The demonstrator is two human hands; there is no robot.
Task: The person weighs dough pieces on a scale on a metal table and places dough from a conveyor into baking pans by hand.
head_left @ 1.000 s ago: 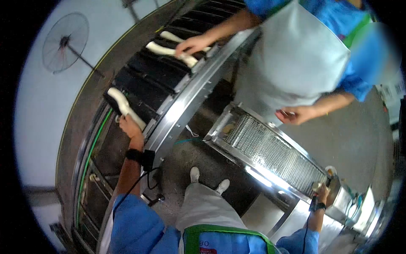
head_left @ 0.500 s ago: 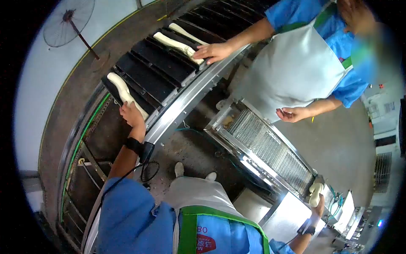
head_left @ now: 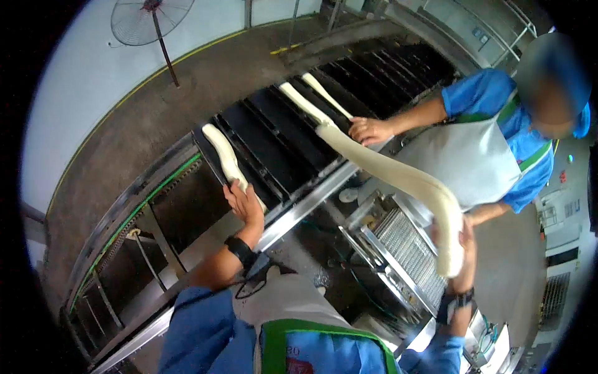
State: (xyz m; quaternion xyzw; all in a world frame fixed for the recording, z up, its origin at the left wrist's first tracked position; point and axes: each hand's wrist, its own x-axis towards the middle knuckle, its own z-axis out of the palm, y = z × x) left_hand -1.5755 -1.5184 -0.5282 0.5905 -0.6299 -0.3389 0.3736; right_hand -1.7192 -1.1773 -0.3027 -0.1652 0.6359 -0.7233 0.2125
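Nearest, the wearer's apron [head_left: 293, 324] with its green trim lies over a blue shirt, and a black strap sits on each wrist. The right hand [head_left: 468, 255] grasps the near end of a long dough strip [head_left: 405, 171], with the palm along its outer side and some fingers hidden behind it. This strip is raised and bent: its near end hangs steeply, while the rest slants away to the left in front of a metal mesh belt [head_left: 402, 234] and over the conveyor's edge.

The left hand [head_left: 245, 202] lies across the lower part of a second dough strip [head_left: 222, 149], fingers spread over it; whether they grip or only press cannot be told. That strip rests lengthwise in a black slat of the curved conveyor [head_left: 258, 134], which is edged by a bright metal rail [head_left: 305, 212].

Farther along, a third dough strip [head_left: 300, 103] lies on the slats, its near end meeting the raised strip's far end in view; whether they touch is unclear. Just beside it lies a thinner fourth dough strip [head_left: 327, 96]. A co-worker's hand [head_left: 372, 131] is at its near end; their other hand is partly hidden behind the wearer's right hand.

Beyond the conveyor, a pedestal fan [head_left: 152, 19] stands before a pale wall [head_left: 93, 81].
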